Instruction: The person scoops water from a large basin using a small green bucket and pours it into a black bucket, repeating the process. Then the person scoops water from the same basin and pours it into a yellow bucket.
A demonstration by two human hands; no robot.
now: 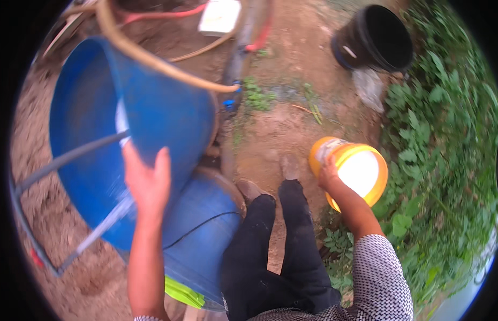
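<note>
My left hand [146, 180] is at the near rim of a large blue plastic drum [164, 108] that tilts to the left; thumb and fingers straddle the drum's edge. A grey pipe frame [68, 160] reaches into the drum's mouth beside my fingertips. On the right, my right hand [328, 172] grips the side of a yellow plastic bucket [379, 176] near its rim. The bucket is tipped, and its inside looks bright white; whether it holds anything cannot be told. A second blue drum [201, 228] stands between my left forearm and my legs.
A tan hose [152, 62] arches over the large drum to a dark pipe [235, 60] with blue fittings. A white container [220, 16] lies at the top, a black bucket [353, 44] at the upper right, near a clear plastic bag [368, 88]. Green plants [429, 148] line the right side.
</note>
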